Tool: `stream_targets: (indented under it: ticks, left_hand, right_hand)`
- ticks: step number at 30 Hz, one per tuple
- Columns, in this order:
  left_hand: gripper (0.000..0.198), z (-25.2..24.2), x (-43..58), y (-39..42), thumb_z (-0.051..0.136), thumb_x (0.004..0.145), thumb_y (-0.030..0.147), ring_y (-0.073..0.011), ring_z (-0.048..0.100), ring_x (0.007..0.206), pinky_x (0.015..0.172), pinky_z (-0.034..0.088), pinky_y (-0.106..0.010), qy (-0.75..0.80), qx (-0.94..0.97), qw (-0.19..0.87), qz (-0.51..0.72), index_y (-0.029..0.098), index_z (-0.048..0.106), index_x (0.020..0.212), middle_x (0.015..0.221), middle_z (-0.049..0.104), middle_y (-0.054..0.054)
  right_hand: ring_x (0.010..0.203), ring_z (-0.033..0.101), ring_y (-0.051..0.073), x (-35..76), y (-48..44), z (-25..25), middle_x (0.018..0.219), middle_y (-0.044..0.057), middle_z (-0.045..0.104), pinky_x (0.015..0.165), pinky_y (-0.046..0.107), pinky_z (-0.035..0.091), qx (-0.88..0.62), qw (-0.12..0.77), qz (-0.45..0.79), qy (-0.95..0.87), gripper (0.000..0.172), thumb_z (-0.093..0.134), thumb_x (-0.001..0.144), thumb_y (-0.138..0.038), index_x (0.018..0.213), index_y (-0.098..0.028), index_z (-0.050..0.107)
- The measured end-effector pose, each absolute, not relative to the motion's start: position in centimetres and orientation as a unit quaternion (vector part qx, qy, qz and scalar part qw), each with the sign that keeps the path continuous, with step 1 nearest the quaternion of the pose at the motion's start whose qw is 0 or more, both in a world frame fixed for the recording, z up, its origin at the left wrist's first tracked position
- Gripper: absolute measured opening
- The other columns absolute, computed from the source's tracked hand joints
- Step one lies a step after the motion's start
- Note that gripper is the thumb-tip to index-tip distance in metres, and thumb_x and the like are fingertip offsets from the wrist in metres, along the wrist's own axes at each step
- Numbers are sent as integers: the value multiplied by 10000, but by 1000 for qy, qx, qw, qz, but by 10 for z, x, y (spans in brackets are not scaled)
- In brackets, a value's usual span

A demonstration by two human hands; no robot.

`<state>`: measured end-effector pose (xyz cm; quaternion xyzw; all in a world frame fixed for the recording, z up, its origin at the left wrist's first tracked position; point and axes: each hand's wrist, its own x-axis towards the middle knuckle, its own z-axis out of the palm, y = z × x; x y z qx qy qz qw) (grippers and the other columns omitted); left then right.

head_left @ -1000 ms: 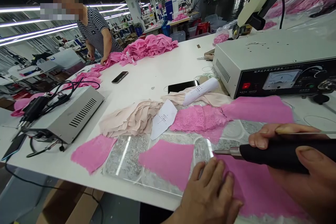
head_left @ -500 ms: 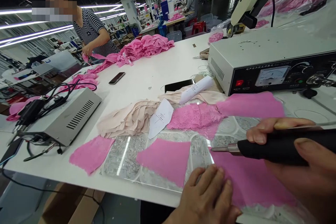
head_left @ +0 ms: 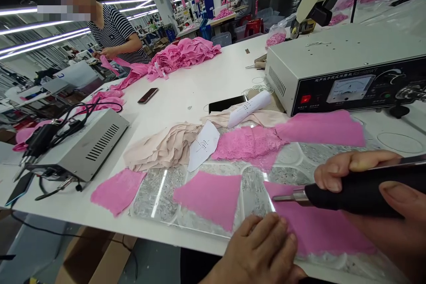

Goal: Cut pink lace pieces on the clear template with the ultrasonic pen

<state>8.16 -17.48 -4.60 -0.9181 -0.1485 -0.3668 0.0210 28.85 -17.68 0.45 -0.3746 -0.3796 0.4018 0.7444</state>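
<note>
My right hand [head_left: 396, 191] grips the black body of a handheld ultrasonic welding gun [head_left: 353, 191]. Its metal tip points left, over the upper left part of a pink fabric piece [head_left: 328, 226]; whether it touches is hard to tell. At that fabric's lower left edge is my left hand [head_left: 261, 246], fingers bent and close together, seemingly pinching the cloth, though the fingertips are partly hidden. The fabric lies on a clear board with a grey speckled pattern [head_left: 256, 191]. A second pink piece [head_left: 213, 197] lies flat to the left, and a smaller one [head_left: 118, 191] beyond it.
A grey welder box [head_left: 336, 60] stands at right, another grey box [head_left: 86, 146] with cables at left. Beige fabric [head_left: 163, 146], paper patterns [head_left: 203, 145], pink lace [head_left: 249, 144] and phones [head_left: 148, 95] lie between. A person [head_left: 116, 37] handles pink cloth across the table.
The welding gun's tip has shifted slightly right and down over the pink fabric. My left hand stays nearly in place. Across the table, the person's hands have moved up and left with the cloth.
</note>
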Motion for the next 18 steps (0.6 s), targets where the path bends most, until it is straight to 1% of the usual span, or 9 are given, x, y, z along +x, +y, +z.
stream_targets:
  ticks: [2, 5, 9, 14, 18]
  left_hand:
    - [309, -46, 81, -175, 504, 947, 326, -202, 634, 1056, 879, 478, -301, -146, -920, 15, -363, 84, 684, 1016, 1045, 715, -100]
    - [288, -44, 80, -174, 535, 931, 316, -200, 638, 1056, 890, 476, -299, -147, -919, 11, -366, 81, 679, 1016, 1019, 720, -98]
    - [267, -41, 80, -173, 547, 921, 299, -197, 637, 1064, 914, 471, -300, -141, -917, 17, -372, 83, 680, 1004, 994, 727, -98]
    - [263, -39, 79, -173, 534, 926, 287, -192, 644, 1036, 863, 487, -284, -122, -921, 3, -371, 77, 681, 986, 968, 730, -91]
    - [261, -39, 76, -174, 543, 922, 287, -193, 644, 1035, 853, 497, -282, -116, -925, -4, -362, 75, 676, 996, 971, 726, -96]
  right_hand:
    - [606, 521, 167, 287, -175, 9, 723, 19, 507, 545, 324, 548, -380, 737, 393, -399, 170, 695, 764, -378, 787, -236, 605]
    - [612, 535, 166, 284, -174, 14, 710, 18, 531, 560, 310, 549, -389, 732, 380, -409, 168, 701, 777, -368, 773, -235, 598]
    - [586, 533, 161, 284, -174, 16, 705, 6, 516, 553, 313, 539, -381, 743, 390, -389, 162, 723, 743, -329, 760, -231, 595]
    - [556, 515, 161, 290, -179, 17, 685, 11, 517, 510, 307, 517, -362, 730, 429, -390, 232, 704, 760, -431, 776, -234, 583]
    - [555, 520, 159, 291, -183, 17, 683, 18, 549, 503, 292, 511, -365, 705, 441, -420, 229, 668, 790, -437, 784, -237, 558]
